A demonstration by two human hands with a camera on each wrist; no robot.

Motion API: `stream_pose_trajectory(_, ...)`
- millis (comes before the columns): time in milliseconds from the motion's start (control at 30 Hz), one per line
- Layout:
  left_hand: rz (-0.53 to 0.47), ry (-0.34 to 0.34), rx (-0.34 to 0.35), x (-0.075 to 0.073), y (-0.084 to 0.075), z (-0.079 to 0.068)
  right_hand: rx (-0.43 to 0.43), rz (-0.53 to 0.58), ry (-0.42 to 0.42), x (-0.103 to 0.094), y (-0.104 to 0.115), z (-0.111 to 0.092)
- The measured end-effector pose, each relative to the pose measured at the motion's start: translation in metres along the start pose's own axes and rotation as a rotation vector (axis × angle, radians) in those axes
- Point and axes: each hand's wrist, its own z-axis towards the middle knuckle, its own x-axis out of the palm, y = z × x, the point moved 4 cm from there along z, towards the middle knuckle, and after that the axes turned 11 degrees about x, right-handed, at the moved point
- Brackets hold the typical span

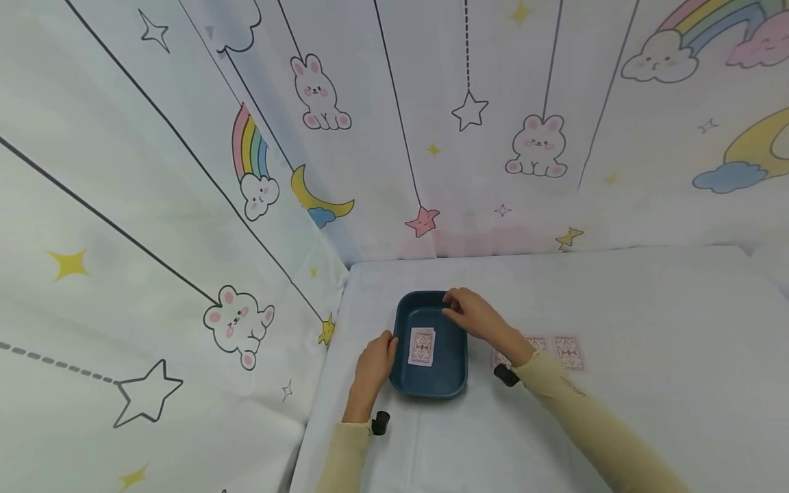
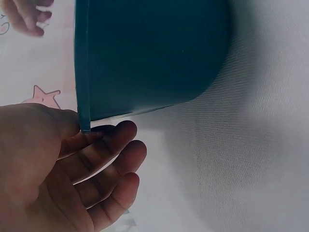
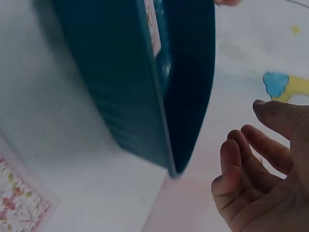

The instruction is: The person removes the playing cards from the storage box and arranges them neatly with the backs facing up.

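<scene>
A dark blue rectangular tray [image 1: 444, 373] stands on the white-covered table. Inside it, toward its left side, a playing card or small stack [image 1: 422, 347] shows a red patterned back. My left hand [image 1: 373, 359] pinches the tray's left rim between thumb and index finger, the other fingers loosely bent in the left wrist view. Over the tray's far right corner hovers my right hand [image 1: 477, 316]. In the right wrist view its fingers [image 3: 231, 154] are loosely bent, apart from the tray wall [image 3: 106, 82], with nothing between them and the thumb.
Right of the tray lie more red-backed cards [image 1: 568, 352] on the table, some partly hidden by my right wrist. A white cloth [image 1: 382, 157] printed with rabbits, stars and rainbows hangs behind and at the left.
</scene>
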Motion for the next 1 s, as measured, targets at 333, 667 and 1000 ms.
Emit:
stream_pose_trajectory(333,-0.016,0.02,-0.002,-0.001,0.0,-0.001,-0.056,-0.212,0.141,0.047,0.028,0.022)
stream_pose_trajectory(667,-0.017,0.011,0.003,-0.003,0.0,0.002,-0.007,-0.399,0.261,0.077,0.03,0.035)
stream_pose_trajectory(1000,-0.018,0.001,0.017,-0.003,0.001,0.0,0.014,-0.597,0.311,0.094,0.028,0.038)
